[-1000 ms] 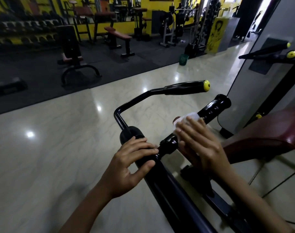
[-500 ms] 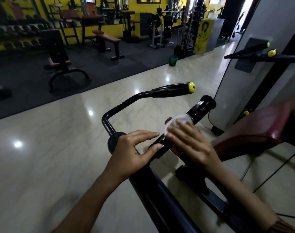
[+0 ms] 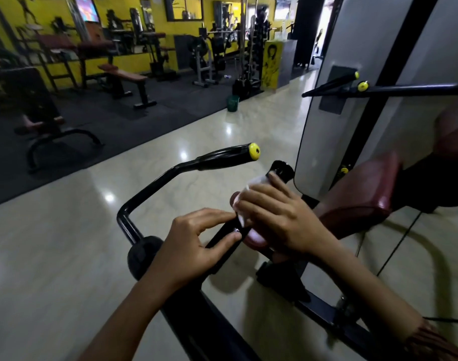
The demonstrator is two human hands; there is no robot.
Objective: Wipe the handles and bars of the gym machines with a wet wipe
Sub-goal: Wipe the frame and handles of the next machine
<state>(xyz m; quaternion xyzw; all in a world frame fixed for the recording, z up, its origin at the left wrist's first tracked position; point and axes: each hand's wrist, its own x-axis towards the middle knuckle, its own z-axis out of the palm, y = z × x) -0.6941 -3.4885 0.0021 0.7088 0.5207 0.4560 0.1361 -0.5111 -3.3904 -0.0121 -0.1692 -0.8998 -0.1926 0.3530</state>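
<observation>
On the near grip (image 3: 284, 170), right fingers (image 3: 281, 190): curled over the top of the black rubber and clamped down on the wet wipe (image 3: 254, 183); white folds show ahead of the knuckles and again at the thumb side of the right hand (image 3: 277, 222)
Left fingers (image 3: 209, 214): nearly straight and a little apart, laid across the lower stem of the same grip; the thumb tip touches its near side; the left hand (image 3: 194, 246) steadies rather than wraps
Wipe's place: wrapped over the middle of the grip, between palm and rubber; the flared end pokes out bare just past the fingertips
Grip's long axis: from low and near, by the left hand, up and away to the right; a stroke along it would, I judge, carry the wipe onto that bare end
Upper handle (image 3: 222, 158): apart from both hands, beyond and left of the wipe, roughly parallel, its yellow cap (image 3: 254, 151) facing right; the right hand is nearer the capped end, the left nearer the bent bar (image 3: 147, 195) below it
Step in hand: most likely the near grip; whether the upper handle is wiped I cannot tell
Beyond: maroon seat pad (image 3: 360, 196) to the right; pale glossy floor (image 3: 66, 243) beneath
</observation>
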